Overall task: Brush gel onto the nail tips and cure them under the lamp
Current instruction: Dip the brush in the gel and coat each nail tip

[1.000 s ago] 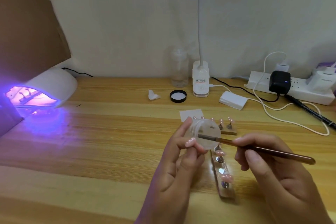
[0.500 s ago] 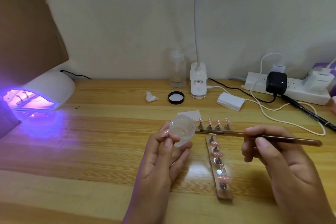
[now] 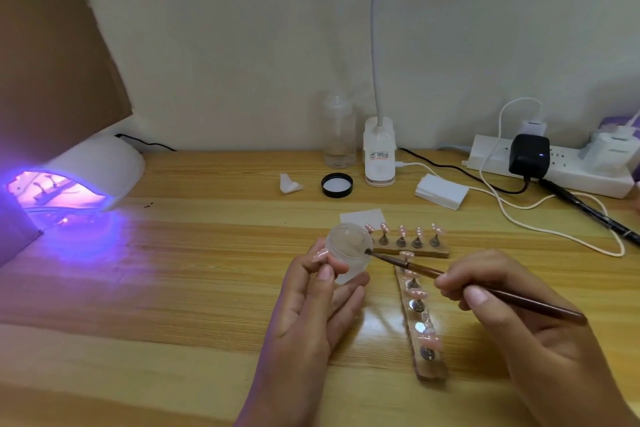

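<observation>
My left hand [image 3: 311, 305] holds a small clear gel jar [image 3: 348, 246] tilted above the table, pinched between thumb and fingers. My right hand [image 3: 512, 322] grips a brown brush [image 3: 485, 291], and its dark tip touches the jar's right rim. Two wooden holders carry pink nail tips on small stands: one [image 3: 412, 246] lies crosswise behind the brush, the other [image 3: 420, 322] runs towards me between my hands. At the far left a white curing lamp [image 3: 93, 166] glows purple, with another holder inside it.
A black jar lid [image 3: 337, 185], a clear bottle [image 3: 339, 139], a desk lamp base [image 3: 380, 156], a folded wipe [image 3: 289, 183] and a white pad stack [image 3: 441, 191] stand at the back. A power strip [image 3: 554, 166] with cables lies back right. A brown board leans at the left.
The jar was lowered and moved left, away from the brush, then the brush tip came back to touch the jar's right rim. My right hand shifted slightly left and down.
</observation>
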Motion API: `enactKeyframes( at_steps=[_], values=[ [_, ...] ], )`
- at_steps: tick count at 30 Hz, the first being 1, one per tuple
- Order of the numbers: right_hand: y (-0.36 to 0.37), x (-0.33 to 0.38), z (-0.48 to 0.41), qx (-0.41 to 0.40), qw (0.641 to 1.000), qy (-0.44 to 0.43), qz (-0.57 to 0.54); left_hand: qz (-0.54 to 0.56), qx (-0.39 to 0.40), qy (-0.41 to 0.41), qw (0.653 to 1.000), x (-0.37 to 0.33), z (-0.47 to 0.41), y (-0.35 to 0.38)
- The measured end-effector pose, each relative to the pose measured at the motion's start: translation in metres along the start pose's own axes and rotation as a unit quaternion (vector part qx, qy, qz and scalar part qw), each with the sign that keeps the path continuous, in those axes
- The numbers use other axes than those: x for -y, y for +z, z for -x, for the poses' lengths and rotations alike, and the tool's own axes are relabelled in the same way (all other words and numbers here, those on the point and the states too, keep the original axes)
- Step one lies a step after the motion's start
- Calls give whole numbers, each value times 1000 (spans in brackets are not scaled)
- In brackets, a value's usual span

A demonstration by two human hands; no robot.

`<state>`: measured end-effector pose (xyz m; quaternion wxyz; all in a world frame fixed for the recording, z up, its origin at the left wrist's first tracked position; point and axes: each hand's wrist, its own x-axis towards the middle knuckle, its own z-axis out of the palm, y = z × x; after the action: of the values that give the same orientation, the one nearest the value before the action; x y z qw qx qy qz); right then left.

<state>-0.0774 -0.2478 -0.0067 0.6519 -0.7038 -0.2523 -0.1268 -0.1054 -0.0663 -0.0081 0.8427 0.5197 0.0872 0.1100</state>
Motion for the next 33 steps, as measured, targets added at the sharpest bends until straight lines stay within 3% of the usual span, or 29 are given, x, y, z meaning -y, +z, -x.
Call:
enactKeyframes(
  at_steps=[5, 10, 13, 16, 20, 33],
  values=[
    [-4, -2, -1, -20, 1000, 17, -5, 0, -1, 2, 1000, 2, -5, 1],
    [-8, -8, 0, -98, 992, 68, -48, -50, 1, -1, 999, 0, -12, -5],
    [-11, -14, -4, -129, 983, 77, -105, -105, -63, 76, 990, -2, -11, -7],
    [-15, -16, -9, -160, 963, 99, -194, -163, -26, 157, 974, -5, -7, -9],
    [-14, -15, -10, -175, 958, 98, -205, -196, 42, 95, 975, -2, -4, -7],
    [-10, -8, -6, -151, 962, 78, -214, -218, 63, 76, 971, -3, -1, -4]
  ],
)
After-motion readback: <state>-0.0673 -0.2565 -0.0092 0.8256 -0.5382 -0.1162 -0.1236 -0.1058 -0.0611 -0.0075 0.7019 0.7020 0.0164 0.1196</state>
